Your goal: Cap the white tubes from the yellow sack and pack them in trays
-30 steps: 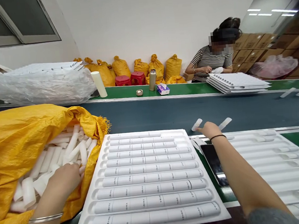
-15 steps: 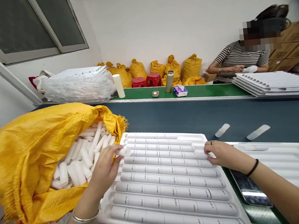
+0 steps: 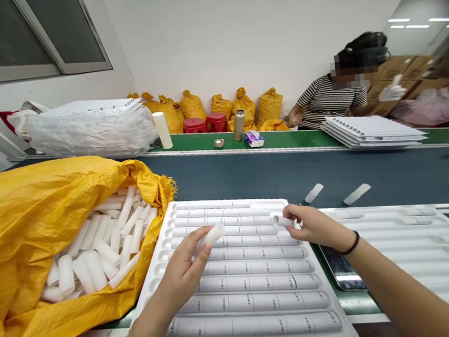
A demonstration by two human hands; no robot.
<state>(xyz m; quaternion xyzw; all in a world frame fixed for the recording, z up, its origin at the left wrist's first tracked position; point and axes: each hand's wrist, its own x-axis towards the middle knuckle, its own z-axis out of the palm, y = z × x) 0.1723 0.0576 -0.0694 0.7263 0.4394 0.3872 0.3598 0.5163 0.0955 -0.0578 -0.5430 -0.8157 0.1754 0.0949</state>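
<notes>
A white moulded tray point(image 3: 154, 286) lies before me, its grooves filled with rows of white tubes. My left hand point(image 3: 184, 270) hovers over the tray's left part, fingers pinched on one white tube point(image 3: 211, 236). My right hand point(image 3: 313, 226) is at the tray's right rim, closed on another short white tube point(image 3: 283, 220). To the left, an open yellow woven sack point(image 3: 24, 230) holds several loose white tubes point(image 3: 97, 244).
A phone point(image 3: 343, 273) lies right of the tray, beside more white trays point(image 3: 413, 230). Two loose tubes point(image 3: 314, 192) rest on the dark conveyor belt point(image 3: 268, 175). Across it a person in a striped shirt point(image 3: 327, 100) sits by a tray stack point(image 3: 372, 130). Yellow sacks, flask and cup stand behind.
My left hand has come out of the sack with a tube and moved over the tray. My right hand came back from the belt to the tray's right rim and now holds a tube.
</notes>
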